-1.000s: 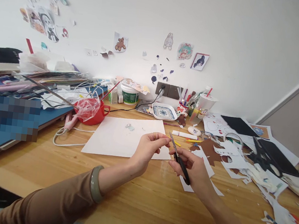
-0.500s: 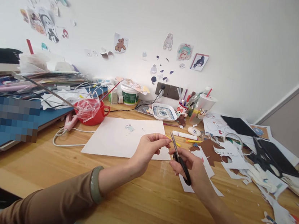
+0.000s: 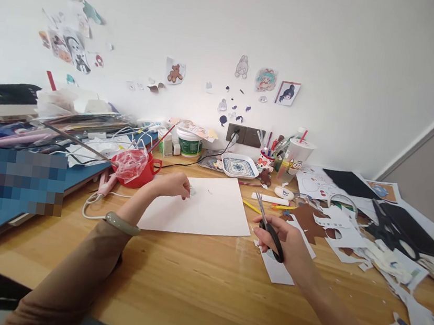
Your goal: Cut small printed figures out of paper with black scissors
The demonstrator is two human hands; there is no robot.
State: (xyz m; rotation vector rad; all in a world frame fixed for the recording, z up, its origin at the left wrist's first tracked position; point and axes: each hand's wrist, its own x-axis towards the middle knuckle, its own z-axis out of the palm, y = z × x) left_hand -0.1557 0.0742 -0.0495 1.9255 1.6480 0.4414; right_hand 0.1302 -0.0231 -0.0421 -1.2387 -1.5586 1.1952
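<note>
Over the left part of a white sheet of paper (image 3: pixel 211 212), my left hand (image 3: pixel 173 184) is closed in a pinch, fingers pointing down. What it pinches, if anything, is too small to make out. Just beside its fingertips a small pale-green cutout (image 3: pixel 192 191) shows on the sheet, partly hidden by the hand. My right hand (image 3: pixel 288 240) grips black-handled scissors (image 3: pixel 271 235) above the table, right of the sheet. Their blades point up and away, slightly apart. Beneath this hand lies a cut white paper strip (image 3: pixel 277 270).
Behind the sheet stand a red mug (image 3: pixel 132 170), a patterned square dish (image 3: pixel 240 166), a pen holder (image 3: pixel 267 158) and a lidded drink cup (image 3: pixel 294 159). Brown and white paper scraps (image 3: pixel 308 221) and larger black scissors (image 3: pixel 390 231) lie at right. A white cable (image 3: pixel 92 214) runs at left.
My left hand has moved left, away from the scissors, to over the sheet near the small cutout. The right hand still holds the scissors in nearly the same place. The view has shifted slightly.
</note>
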